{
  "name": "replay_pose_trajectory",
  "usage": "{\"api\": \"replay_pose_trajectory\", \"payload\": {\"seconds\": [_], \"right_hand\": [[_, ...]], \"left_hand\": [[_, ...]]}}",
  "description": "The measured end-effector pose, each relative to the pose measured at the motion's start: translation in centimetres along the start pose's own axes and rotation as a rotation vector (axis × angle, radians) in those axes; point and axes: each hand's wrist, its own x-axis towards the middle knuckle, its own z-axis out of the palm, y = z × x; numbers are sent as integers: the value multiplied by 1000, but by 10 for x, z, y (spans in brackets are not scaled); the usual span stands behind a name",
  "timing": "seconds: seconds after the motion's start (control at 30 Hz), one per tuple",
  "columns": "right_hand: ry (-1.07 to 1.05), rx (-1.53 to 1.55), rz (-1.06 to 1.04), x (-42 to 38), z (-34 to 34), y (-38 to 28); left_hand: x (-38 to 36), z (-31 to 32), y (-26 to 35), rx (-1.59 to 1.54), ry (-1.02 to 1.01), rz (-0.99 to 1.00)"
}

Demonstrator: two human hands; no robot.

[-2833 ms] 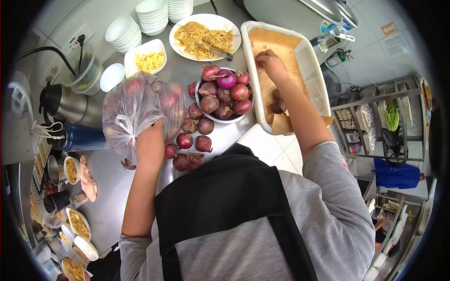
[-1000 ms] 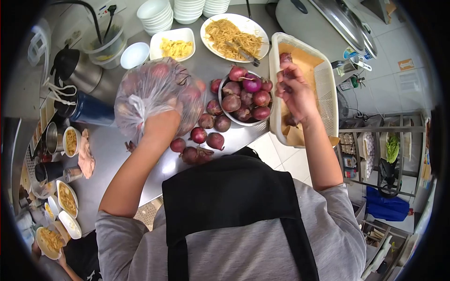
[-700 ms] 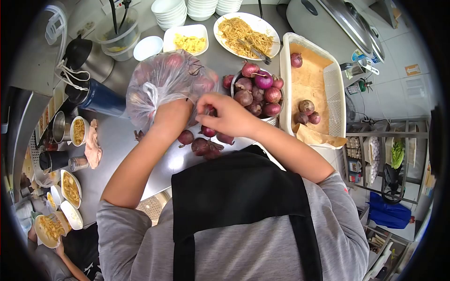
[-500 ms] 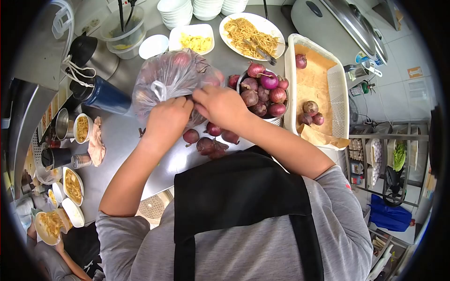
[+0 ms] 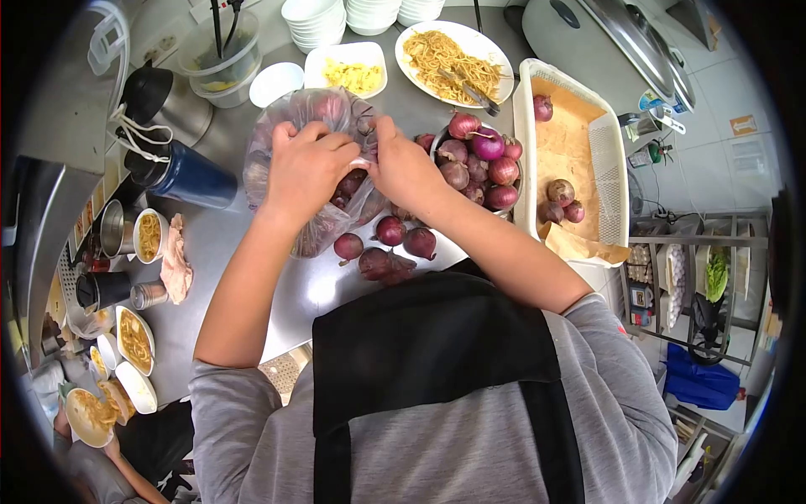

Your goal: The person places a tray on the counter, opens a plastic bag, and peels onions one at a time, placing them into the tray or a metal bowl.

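Both hands meet at the top of a clear plastic bag [image 5: 312,181] of red onions that stands on the steel counter [image 5: 218,277], directly ahead of the person's chest and a little to the left of centre. The left hand [image 5: 306,168] lies over the near upper face of the bag, fingers curled and bunching the film, while the right hand [image 5: 405,168] comes in from the right and pinches a fold of the same film between thumb and fingertips, so the two sets of knuckles are almost touching across the bag's mouth. The bag bulges rounded rather than long, running slightly from far-left to near-right, and neither hand is clearly the nearer to it (the left covers more of it). Just beneath the right wrist, loose onions [image 5: 388,244] lie on the counter, touching the bag's near edge or just beside it. To the right, close by the right forearm, sits a metal bowl [image 5: 478,160] heaped with more onions, and beyond that a white plastic basket [image 5: 609,168] lined with brown paper, holding a few onions, well apart from one another. At the far edge stand a plate of noodles [image 5: 449,55], a small dish of yellow food [image 5: 353,71] and stacked white bowls [image 5: 315,13]; a dark flask [image 5: 189,172] lies to the left.
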Motion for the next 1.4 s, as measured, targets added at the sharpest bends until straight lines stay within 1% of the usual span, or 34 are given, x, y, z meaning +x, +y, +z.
{"api": "replay_pose_trajectory", "payload": {"seconds": [0.03,0.1,0.13,0.17,0.2,0.23,0.3,0.33,0.4,0.43,0.5,0.53,0.6,0.63,0.67,0.7,0.73,0.77,0.8,0.83,0.87,0.93,0.97,1.03,1.1,1.13,1.2,1.27,1.37,1.4], "right_hand": [[-12,10,24,-2,0,-2],[-26,2,30,-7,5,-7],[-45,-8,29,-9,6,-7],[-95,-31,42,-10,4,-8],[-92,-29,48,-14,5,-5],[-86,-9,48,-19,7,-2],[-77,7,51,-29,6,1],[-96,15,83,-34,5,1],[-125,27,113,-38,3,-1],[-113,12,88,-38,0,-5],[-98,2,66,-37,-6,-9],[-118,-5,82,-36,-10,-9],[-141,-13,92,-32,-15,-7],[-42,-29,16,-31,-16,-7],[59,-43,-60,-30,-16,-6],[59,-40,-60,-25,-18,-8],[50,-56,-141,-19,-20,-9],[42,-73,-220,-15,-20,-11],[42,-70,-219,-10,-16,-14],[21,-18,-256,-4,-9,-19],[0,33,-295,3,-3,-25],[-16,-6,-311,13,14,-31],[-31,-49,-327,18,20,-35],[-46,-91,-348,26,29,-41],[47,-283,-339,35,26,-51],[43,-278,-343,36,30,-50],[-40,-469,-435,42,38,-45],[-54,-471,-439,45,41,-43],[-41,-395,-495,45,34,-37],[-66,-280,-464,42,30,-34]], "left_hand": [[2,-1,-2,0,-3,7],[4,0,-4,-119,12,-68],[3,8,-9,-121,9,-61],[4,15,-15,-289,114,-171],[6,21,-19,-456,218,-281],[8,29,-21,-946,334,-721],[14,19,-61,-964,313,-801],[14,19,-76,-965,314,-802],[11,21,-101,-1237,562,-1005],[7,26,-114,-1234,560,-1010],[3,31,-126,-1655,934,-1154],[0,35,-129,-1653,932,-1153],[-5,29,-119,-1808,1000,-1216],[-11,24,-114,-1804,1003,-1219],[-18,18,-109,-1552,884,-1123],[-23,11,-103,-1304,762,-1020],[-28,4,-96,-1301,760,-1020],[-30,-4,-87,-961,660,-855],[-31,-11,-77,-629,553,-683],[-29,-17,-66,-547,548,-495],[-30,-24,-55,-544,548,-496],[-36,-35,-38,-397,203,-509],[-37,-36,-34,-370,215,-468],[-39,-39,-30,-361,245,-449],[-40,-41,-30,-352,274,-434],[-41,-41,-30,-339,313,-444],[-45,-42,-29,-323,351,-457],[-51,-38,-27,-209,343,-382],[-58,-35,-13,-117,333,-396],[-59,-35,-7,-57,326,-407]]}}
